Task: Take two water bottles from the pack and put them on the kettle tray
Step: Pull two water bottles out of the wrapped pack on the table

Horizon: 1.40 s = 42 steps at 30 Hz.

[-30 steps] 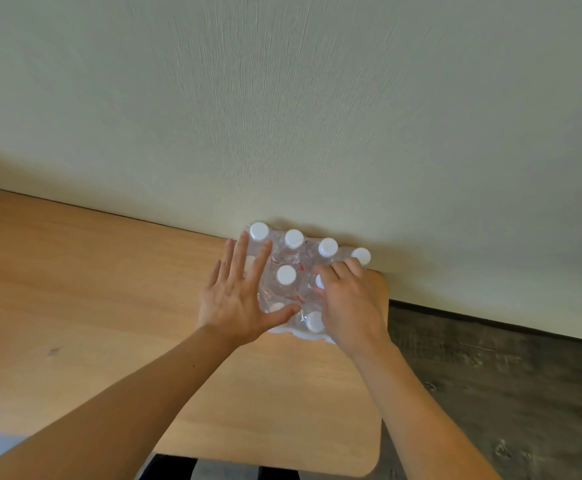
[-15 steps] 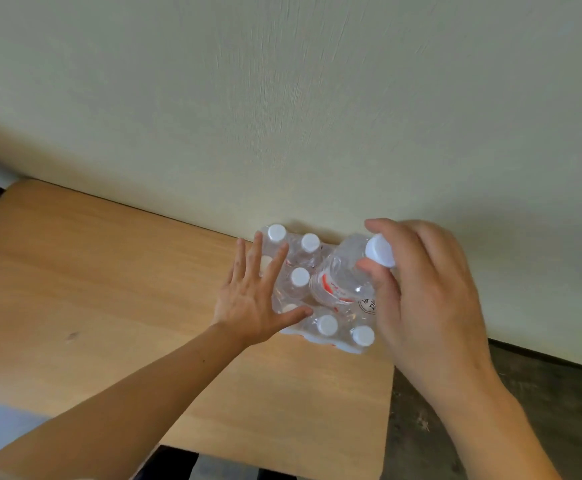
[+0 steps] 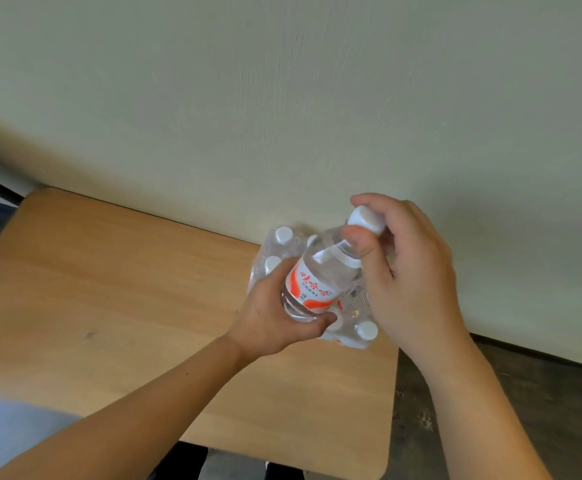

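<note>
— Biggest thing in view?
— Pale, faintly textured wall (image 3: 282,98), filling the upper half, meeting a dark floor (image 3: 525,410) at lower right.
— And below that?
— Light wooden table (image 3: 109,306) with rounded corners, pushed against the wall; small dark mark on its left part.
— On the table?
— Shrink-wrapped pack (image 3: 272,258) of clear bottles with white caps, at the far right corner, touching the wall.
— Above the pack?
— One water bottle (image 3: 317,282), tilted, red-and-white label, lifted clear of the wrap.
— Held how?
— Left hand (image 3: 275,320) wrapped around the bottle's base; right hand (image 3: 410,271) curled at the neck, thumb and fingers pinching just under the white cap (image 3: 365,220).
— Kettle tray?
— Out of view.
</note>
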Each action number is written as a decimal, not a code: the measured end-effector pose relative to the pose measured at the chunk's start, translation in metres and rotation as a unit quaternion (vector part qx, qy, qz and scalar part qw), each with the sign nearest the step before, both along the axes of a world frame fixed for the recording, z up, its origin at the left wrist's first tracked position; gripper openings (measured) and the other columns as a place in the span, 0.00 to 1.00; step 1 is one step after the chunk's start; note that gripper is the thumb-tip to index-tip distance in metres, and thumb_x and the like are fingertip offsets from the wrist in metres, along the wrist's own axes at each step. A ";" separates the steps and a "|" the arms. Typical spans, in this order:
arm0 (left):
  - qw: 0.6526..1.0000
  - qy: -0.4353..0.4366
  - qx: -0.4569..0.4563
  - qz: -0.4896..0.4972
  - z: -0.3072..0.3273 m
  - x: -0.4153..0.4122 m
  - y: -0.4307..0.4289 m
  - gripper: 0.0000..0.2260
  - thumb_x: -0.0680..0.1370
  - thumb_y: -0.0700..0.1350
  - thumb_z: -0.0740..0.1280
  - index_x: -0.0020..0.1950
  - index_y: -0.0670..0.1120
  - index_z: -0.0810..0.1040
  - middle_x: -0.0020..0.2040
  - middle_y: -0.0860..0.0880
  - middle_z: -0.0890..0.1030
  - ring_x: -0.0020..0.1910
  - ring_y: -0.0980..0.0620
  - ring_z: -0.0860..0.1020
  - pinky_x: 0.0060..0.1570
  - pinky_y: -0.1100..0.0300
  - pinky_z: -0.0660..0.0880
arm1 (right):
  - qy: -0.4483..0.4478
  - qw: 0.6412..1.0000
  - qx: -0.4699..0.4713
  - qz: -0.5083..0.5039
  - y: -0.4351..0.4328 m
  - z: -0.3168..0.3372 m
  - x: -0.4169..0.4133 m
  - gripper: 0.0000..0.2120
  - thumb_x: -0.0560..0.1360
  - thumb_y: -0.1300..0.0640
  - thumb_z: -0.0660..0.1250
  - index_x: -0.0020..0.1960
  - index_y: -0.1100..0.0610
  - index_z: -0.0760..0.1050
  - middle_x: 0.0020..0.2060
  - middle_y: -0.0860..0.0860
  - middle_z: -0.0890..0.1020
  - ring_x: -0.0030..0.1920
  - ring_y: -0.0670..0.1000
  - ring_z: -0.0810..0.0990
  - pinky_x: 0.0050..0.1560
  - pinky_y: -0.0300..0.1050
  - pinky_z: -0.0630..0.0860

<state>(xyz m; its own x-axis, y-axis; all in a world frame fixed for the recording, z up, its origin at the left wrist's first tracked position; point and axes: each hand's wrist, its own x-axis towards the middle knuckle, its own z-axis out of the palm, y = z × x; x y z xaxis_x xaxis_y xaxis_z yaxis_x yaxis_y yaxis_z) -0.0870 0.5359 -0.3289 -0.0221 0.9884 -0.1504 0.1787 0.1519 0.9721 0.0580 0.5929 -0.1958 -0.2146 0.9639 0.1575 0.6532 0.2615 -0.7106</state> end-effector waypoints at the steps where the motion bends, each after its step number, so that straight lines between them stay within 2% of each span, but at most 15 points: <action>1: 1.000 0.000 -0.005 0.012 0.001 -0.003 -0.005 0.30 0.64 0.47 0.84 0.59 0.63 0.73 0.52 0.67 0.84 0.51 0.67 0.83 0.47 0.76 0.76 | 0.027 0.999 -0.022 0.008 0.004 -0.003 -0.002 0.14 0.80 0.50 0.65 0.63 0.50 0.78 0.50 0.46 0.81 0.49 0.39 0.80 0.47 0.21 0.70; 4: 0.999 -0.009 -0.032 0.040 0.000 -0.015 -0.019 0.26 0.62 0.54 0.80 0.57 0.62 0.76 0.53 0.62 0.85 0.51 0.63 0.84 0.46 0.73 0.78 | 0.068 0.994 -0.081 0.011 0.011 -0.025 -0.006 0.14 0.81 0.43 0.59 0.64 0.45 0.76 0.51 0.42 0.82 0.50 0.42 0.83 0.50 0.29 0.74; 6: 0.997 -0.010 -0.054 0.059 -0.007 -0.026 -0.028 0.27 0.62 0.54 0.80 0.59 0.58 0.77 0.52 0.59 0.86 0.51 0.59 0.85 0.46 0.69 0.80 | 0.014 0.993 -0.115 0.007 0.012 -0.054 -0.005 0.15 0.84 0.46 0.56 0.65 0.47 0.75 0.56 0.44 0.83 0.56 0.47 0.82 0.56 0.40 0.76; 9: 0.993 -0.004 -0.087 0.075 -0.019 -0.042 -0.043 0.29 0.62 0.54 0.79 0.61 0.50 0.79 0.51 0.52 0.88 0.50 0.54 0.86 0.51 0.54 0.84 | -0.101 0.978 -0.184 0.004 0.006 -0.102 0.004 0.12 0.84 0.52 0.62 0.65 0.53 0.76 0.58 0.48 0.83 0.55 0.46 0.81 0.50 0.25 0.70; 10: 0.992 -0.002 -0.099 0.081 -0.023 -0.047 -0.048 0.28 0.62 0.54 0.79 0.60 0.50 0.79 0.50 0.52 0.88 0.50 0.54 0.86 0.50 0.52 0.83 | -0.126 0.971 -0.203 0.008 0.003 -0.116 0.007 0.12 0.83 0.54 0.64 0.65 0.55 0.76 0.59 0.49 0.82 0.55 0.47 0.81 0.49 0.24 0.68; 11: 0.990 0.005 -0.112 0.086 -0.027 -0.051 -0.052 0.27 0.62 0.55 0.79 0.59 0.51 0.79 0.49 0.53 0.88 0.48 0.56 0.86 0.48 0.55 0.83 | -0.139 0.964 -0.225 0.017 0.000 -0.128 0.008 0.13 0.82 0.57 0.65 0.66 0.57 0.75 0.62 0.52 0.82 0.58 0.49 0.80 0.51 0.26 0.68; 14: 0.986 0.023 -0.136 0.097 -0.035 -0.062 -0.065 0.22 0.64 0.52 0.81 0.54 0.55 0.80 0.47 0.61 0.87 0.44 0.61 0.85 0.42 0.65 0.78 | -0.171 0.949 -0.262 0.039 -0.003 -0.150 0.005 0.18 0.81 0.60 0.66 0.71 0.58 0.72 0.66 0.55 0.79 0.65 0.55 0.78 0.61 0.46 0.73; 20: 0.984 -0.041 -0.149 0.094 -0.037 -0.077 -0.083 0.24 0.63 0.55 0.79 0.57 0.58 0.78 0.50 0.57 0.87 0.47 0.58 0.86 0.41 0.68 0.80 | -0.157 0.940 -0.301 0.031 0.014 -0.171 -0.011 0.18 0.79 0.59 0.69 0.68 0.54 0.73 0.62 0.52 0.82 0.61 0.56 0.80 0.61 0.52 0.76; 24: 0.979 -0.105 -0.139 0.101 -0.036 -0.080 -0.088 0.25 0.65 0.51 0.79 0.59 0.64 0.76 0.52 0.53 0.87 0.48 0.55 0.87 0.46 0.63 0.83 | -0.166 0.940 -0.294 0.045 0.027 -0.182 -0.015 0.18 0.76 0.55 0.72 0.63 0.49 0.71 0.50 0.45 0.80 0.52 0.53 0.81 0.48 0.47 0.73; 26: 0.976 -0.127 -0.144 0.107 -0.040 -0.080 -0.088 0.24 0.67 0.50 0.78 0.61 0.62 0.77 0.52 0.50 0.88 0.48 0.52 0.87 0.48 0.60 0.84 | -0.175 0.942 -0.282 0.054 0.030 -0.186 -0.011 0.18 0.75 0.54 0.72 0.63 0.49 0.72 0.47 0.44 0.81 0.50 0.53 0.81 0.45 0.46 0.74; 29: 0.971 -0.154 -0.145 0.109 -0.043 -0.078 -0.090 0.23 0.68 0.48 0.78 0.61 0.59 0.78 0.52 0.47 0.87 0.48 0.48 0.87 0.45 0.63 0.82 | -0.159 0.949 -0.261 0.072 0.028 -0.191 -0.006 0.17 0.76 0.56 0.70 0.62 0.43 0.74 0.42 0.38 0.79 0.45 0.48 0.79 0.38 0.35 0.69; 33: 0.971 -0.162 -0.141 0.107 -0.043 -0.075 -0.091 0.24 0.67 0.48 0.78 0.62 0.59 0.78 0.52 0.49 0.87 0.47 0.52 0.88 0.44 0.64 0.82 | -0.130 0.953 -0.264 0.076 0.021 -0.194 -0.005 0.17 0.79 0.56 0.68 0.61 0.37 0.71 0.42 0.34 0.78 0.42 0.33 0.75 0.37 0.32 0.65; 37: 0.971 -0.159 -0.139 0.109 -0.040 -0.071 -0.089 0.27 0.65 0.51 0.78 0.63 0.57 0.77 0.53 0.50 0.87 0.46 0.53 0.88 0.43 0.65 0.81 | -0.093 0.958 -0.263 0.071 0.016 -0.190 -0.005 0.14 0.80 0.57 0.69 0.63 0.45 0.74 0.43 0.37 0.81 0.45 0.43 0.79 0.40 0.33 0.69; 40: 0.970 -0.166 -0.134 0.115 -0.034 -0.069 -0.086 0.26 0.64 0.51 0.78 0.60 0.62 0.78 0.52 0.52 0.87 0.46 0.54 0.88 0.43 0.66 0.81 | -0.076 0.964 -0.249 0.059 0.012 -0.179 -0.001 0.11 0.80 0.58 0.69 0.61 0.50 0.75 0.43 0.45 0.84 0.45 0.48 0.82 0.45 0.44 0.77; 42: 0.971 -0.165 -0.129 0.115 -0.029 -0.068 -0.084 0.24 0.64 0.51 0.78 0.58 0.65 0.78 0.52 0.51 0.88 0.46 0.54 0.88 0.43 0.66 0.81 | -0.067 0.968 -0.238 0.047 0.008 -0.171 0.009 0.10 0.80 0.59 0.69 0.56 0.47 0.73 0.42 0.44 0.84 0.44 0.44 0.84 0.44 0.40 0.78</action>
<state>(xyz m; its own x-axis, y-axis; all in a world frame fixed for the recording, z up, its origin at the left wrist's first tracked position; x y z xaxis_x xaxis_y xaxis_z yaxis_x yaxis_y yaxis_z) -0.1553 0.4522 -0.3580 -0.1464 0.8919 -0.4279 -0.2024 0.3964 0.8955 0.0672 0.6011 -0.3672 -0.2920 0.8958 -0.3352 0.7367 -0.0128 -0.6761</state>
